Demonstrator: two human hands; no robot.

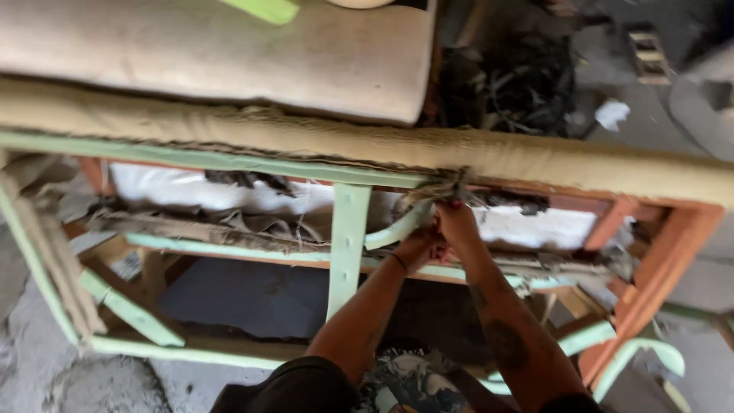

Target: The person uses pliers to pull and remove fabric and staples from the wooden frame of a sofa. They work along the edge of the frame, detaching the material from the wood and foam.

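A rough grey concrete floor (46, 375) runs under the work area, dusty and uneven at lower left. At upper right a dark heap of tangled debris (520, 84) lies beside a crumpled white scrap (612, 113) and a small wooden block (648, 55). Daylight is soft and even.

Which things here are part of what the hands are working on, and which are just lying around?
In use: left hand, right hand, frayed fabric, green frame, padded roll.
Lying about: cushion, debris pile, white scrap.
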